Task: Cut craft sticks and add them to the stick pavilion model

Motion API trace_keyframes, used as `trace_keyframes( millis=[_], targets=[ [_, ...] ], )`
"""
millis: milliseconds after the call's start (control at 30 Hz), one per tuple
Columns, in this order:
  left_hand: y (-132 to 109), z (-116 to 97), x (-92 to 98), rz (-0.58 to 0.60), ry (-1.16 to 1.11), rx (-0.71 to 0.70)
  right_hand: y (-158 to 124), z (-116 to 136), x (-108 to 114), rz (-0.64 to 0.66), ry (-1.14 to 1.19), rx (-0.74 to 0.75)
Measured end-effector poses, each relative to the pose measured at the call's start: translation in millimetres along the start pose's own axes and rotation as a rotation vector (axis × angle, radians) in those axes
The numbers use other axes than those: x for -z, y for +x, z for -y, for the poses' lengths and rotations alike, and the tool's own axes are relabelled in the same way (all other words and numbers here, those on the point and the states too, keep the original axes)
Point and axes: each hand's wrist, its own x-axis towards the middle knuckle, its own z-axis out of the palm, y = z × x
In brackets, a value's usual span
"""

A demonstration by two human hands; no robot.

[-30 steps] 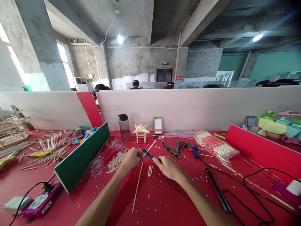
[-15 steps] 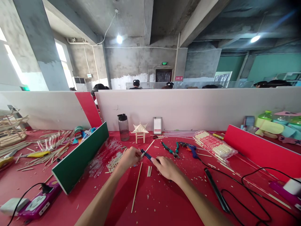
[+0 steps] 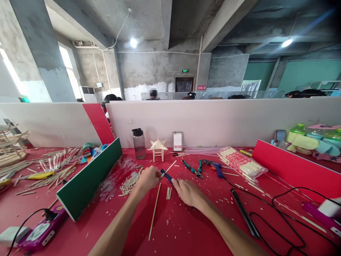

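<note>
Lining up a thin wooden stick [image 3: 171,166] with the head of a dark blue pair of pliers [image 3: 168,178] looks to me like the step in hand, just in front of the little stick house [image 3: 158,149]. To do it well from where I watch, I would want the stick square to the jaws, so that any cut comes off straight, and the left fingertips well back from the blades. The pliers should hold steady while the stick slides to the right length, with the squeeze coming in one firm press. Three short sticks [image 3: 168,193] lie side by side close by, and I would use them as a gauge.

As for the grip, my left hand [image 3: 149,177] is curled closed, thumb and fingers pinching the lower part of the stick, whose far end slants up and away to the right. My right hand [image 3: 187,191] is folded around the handles of the pliers, thumb laid along the near side. The stick crosses the head of the tool, but I cannot tell whether the jaws bite into it or merely touch it. Both hands hang over the red worktop [image 3: 186,234]. A longer stick [image 3: 155,215] lies below them, and a heap of cut pieces [image 3: 129,184] sits beside the left wrist.
</note>
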Motion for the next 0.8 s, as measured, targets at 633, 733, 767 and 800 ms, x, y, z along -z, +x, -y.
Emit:
trace_keyframes(
  millis=[633, 733, 767, 800],
  targets=[
    [12.7, -4.8, -2.2, 0.033, 0.119, -0.010, -5.0, 4.6, 6.1, 0.087, 0.198, -0.063],
    [14.2, -5.4, -3.5, 0.027, 0.134, -0.010, -4.8, 3.7, 4.1, 0.081, 0.203, -0.064],
    [14.7, -5.3, -4.2, 0.025, 0.138, -0.010, -4.6, 3.4, 3.2, 0.077, 0.202, -0.063],
    [15.2, -5.2, -4.8, 0.023, 0.141, -0.012, -4.4, 3.1, 2.2, 0.072, 0.198, -0.063]
  ],
)
